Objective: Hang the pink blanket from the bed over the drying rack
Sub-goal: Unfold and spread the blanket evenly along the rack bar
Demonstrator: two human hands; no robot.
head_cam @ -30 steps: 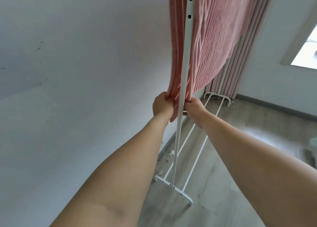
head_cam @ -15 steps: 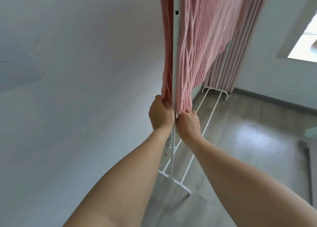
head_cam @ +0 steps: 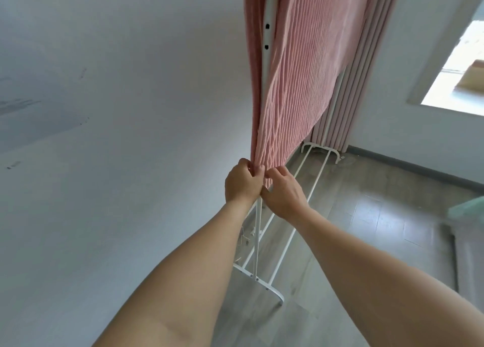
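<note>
A pink ribbed fabric blanket [head_cam: 301,79] hangs over a white metal drying rack [head_cam: 258,231], draped down on both sides of the rack's near upright post, which shows 2 dark holes higher up between the folds. The blanket's bottom edge narrows to a gathered corner just above the middle of the view, and both hands meet there.

The left hand [head_cam: 242,183] is curled closed around the left fold of the blanket's lower edge, knuckles toward the camera, fingers wrapped into the cloth. The right hand [head_cam: 284,193] sits just beside it, touching it, with its fingers pinching the right fold of the same edge. The 2 hands are pressed close together in front of the upright post, which runs down between the forearms to the rack's foot bar on the grey wood-look floor [head_cam: 366,228].

2 long white rails of the rack run along the floor from the near foot to the far foot, which stands near a pale pink pleated curtain [head_cam: 348,105] at the far right. A plain white wall [head_cam: 117,137] with a few dark scuff marks fills the left side. A bright window opening [head_cam: 461,74] shows at the right edge.
</note>
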